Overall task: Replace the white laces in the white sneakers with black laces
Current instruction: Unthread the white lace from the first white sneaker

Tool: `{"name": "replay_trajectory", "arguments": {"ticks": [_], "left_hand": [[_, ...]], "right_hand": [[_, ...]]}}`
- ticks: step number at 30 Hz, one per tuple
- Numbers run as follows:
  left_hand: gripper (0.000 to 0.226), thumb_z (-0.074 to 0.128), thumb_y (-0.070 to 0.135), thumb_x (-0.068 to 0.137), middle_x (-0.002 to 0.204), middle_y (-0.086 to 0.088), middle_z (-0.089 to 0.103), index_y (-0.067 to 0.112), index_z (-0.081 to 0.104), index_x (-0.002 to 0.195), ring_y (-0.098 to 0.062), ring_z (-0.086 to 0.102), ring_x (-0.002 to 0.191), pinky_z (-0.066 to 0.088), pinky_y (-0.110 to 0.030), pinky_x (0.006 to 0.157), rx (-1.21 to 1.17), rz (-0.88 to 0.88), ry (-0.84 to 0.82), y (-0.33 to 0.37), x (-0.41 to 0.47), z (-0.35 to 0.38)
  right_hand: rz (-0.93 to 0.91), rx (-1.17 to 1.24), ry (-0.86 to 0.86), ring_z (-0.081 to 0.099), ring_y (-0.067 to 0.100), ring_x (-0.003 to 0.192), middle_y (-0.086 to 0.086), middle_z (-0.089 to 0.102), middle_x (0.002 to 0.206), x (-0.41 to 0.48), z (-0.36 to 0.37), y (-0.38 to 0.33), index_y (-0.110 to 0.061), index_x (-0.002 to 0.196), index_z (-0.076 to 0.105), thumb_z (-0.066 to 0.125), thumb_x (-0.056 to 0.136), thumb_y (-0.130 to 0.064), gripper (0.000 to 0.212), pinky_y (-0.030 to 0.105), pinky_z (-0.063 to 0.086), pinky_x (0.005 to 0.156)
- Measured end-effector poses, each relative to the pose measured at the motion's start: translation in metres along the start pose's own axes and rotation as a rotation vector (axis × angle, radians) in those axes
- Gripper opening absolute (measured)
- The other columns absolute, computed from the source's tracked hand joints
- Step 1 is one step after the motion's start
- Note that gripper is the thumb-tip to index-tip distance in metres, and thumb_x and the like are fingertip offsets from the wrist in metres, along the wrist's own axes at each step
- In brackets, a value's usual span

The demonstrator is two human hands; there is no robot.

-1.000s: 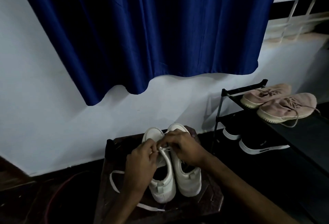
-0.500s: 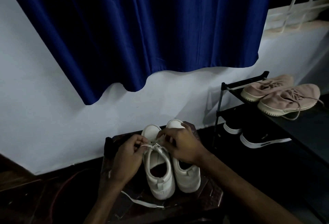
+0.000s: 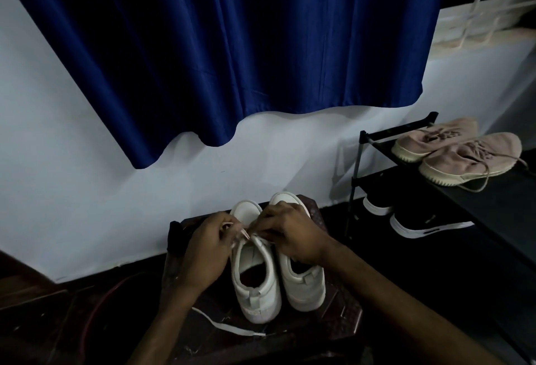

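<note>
Two white sneakers stand side by side on a dark stool [image 3: 342, 327], toes toward the wall. The left sneaker [image 3: 255, 286] has a white lace [image 3: 229, 328] still threaded near its toe, with the loose end trailing over the stool at the front left. My left hand [image 3: 206, 248] pinches that lace beside the sneaker's eyelets. My right hand [image 3: 290, 231] pinches the lace at the tongue of the same sneaker and covers the front of the right sneaker [image 3: 301, 280]. No black laces are visible.
A black shoe rack [image 3: 359, 167] stands to the right with pink sneakers [image 3: 464, 158] on top and black sneakers [image 3: 420, 219] below. A blue curtain [image 3: 232, 45] hangs over the white wall behind. A red cable [image 3: 95, 306] lies on the dark floor at left.
My left hand drew the lace out to the left, then came back in beside the eyelets. The trailing lace end shifted on the stool. My right hand stayed on the tongue.
</note>
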State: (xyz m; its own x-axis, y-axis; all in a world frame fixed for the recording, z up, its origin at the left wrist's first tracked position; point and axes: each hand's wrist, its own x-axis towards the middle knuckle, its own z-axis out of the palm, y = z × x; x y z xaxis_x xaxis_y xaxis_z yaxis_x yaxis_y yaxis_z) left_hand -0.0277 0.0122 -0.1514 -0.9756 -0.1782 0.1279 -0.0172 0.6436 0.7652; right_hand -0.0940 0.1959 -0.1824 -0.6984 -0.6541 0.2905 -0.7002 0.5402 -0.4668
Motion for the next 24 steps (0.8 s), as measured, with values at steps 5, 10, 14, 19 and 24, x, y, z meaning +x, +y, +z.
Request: {"name": "replay_trajectory", "arguments": {"ticks": [5, 10, 14, 19, 24], "left_hand": [[0.016, 0.047, 0.018, 0.102, 0.098, -0.010, 0.070, 0.010, 0.059, 0.095, -0.022, 0.069, 0.079, 0.057, -0.036, 0.054, -0.775, -0.477, 0.187, -0.013, 0.000, -0.017], [0.020, 0.063, 0.011, 0.092, 0.109, 0.007, 0.066, 0.027, 0.063, 0.104, -0.008, 0.064, 0.094, 0.051, -0.026, 0.076, -0.126, -0.009, 0.151, -0.024, -0.003, -0.023], [0.016, 0.066, 0.023, 0.090, 0.104, 0.023, 0.062, 0.035, 0.070, 0.099, 0.005, 0.062, 0.089, 0.047, -0.012, 0.073, 0.205, 0.243, -0.105, -0.003, -0.004, -0.022], [0.006, 0.066, 0.037, 0.087, 0.095, 0.023, 0.063, 0.040, 0.069, 0.093, 0.002, 0.059, 0.080, 0.051, -0.027, 0.071, 0.425, 0.180, -0.146, 0.005, -0.006, -0.017], [0.008, 0.069, 0.029, 0.087, 0.088, 0.022, 0.067, 0.036, 0.072, 0.086, 0.005, 0.062, 0.084, 0.054, -0.031, 0.078, 0.266, 0.110, -0.196, -0.002, 0.001, -0.019]], "right_hand": [[0.117, 0.033, -0.029, 0.051, 0.010, 0.111, -0.014, 0.059, 0.106, 0.002, -0.002, -0.001, -0.040, 0.101, 0.065, 0.057, 0.088, -0.028, 0.018, 0.054, 0.035, 0.098], [0.144, 0.086, -0.030, 0.051, 0.003, 0.107, -0.017, 0.063, 0.102, 0.000, -0.003, -0.001, -0.036, 0.102, 0.063, 0.055, 0.092, -0.025, 0.017, 0.056, 0.024, 0.106], [0.124, 0.081, 0.003, 0.055, 0.006, 0.104, -0.016, 0.067, 0.100, -0.003, -0.005, -0.004, -0.035, 0.111, 0.059, 0.051, 0.095, -0.024, 0.021, 0.057, 0.019, 0.110], [0.024, 0.059, -0.027, 0.054, 0.012, 0.101, -0.011, 0.061, 0.100, -0.002, -0.004, -0.006, -0.038, 0.113, 0.065, 0.053, 0.093, -0.034, 0.023, 0.049, 0.044, 0.087], [0.054, 0.053, -0.070, 0.051, 0.011, 0.104, -0.013, 0.063, 0.100, -0.001, -0.006, -0.006, -0.044, 0.112, 0.065, 0.056, 0.088, -0.033, 0.028, 0.050, 0.041, 0.091]]}}
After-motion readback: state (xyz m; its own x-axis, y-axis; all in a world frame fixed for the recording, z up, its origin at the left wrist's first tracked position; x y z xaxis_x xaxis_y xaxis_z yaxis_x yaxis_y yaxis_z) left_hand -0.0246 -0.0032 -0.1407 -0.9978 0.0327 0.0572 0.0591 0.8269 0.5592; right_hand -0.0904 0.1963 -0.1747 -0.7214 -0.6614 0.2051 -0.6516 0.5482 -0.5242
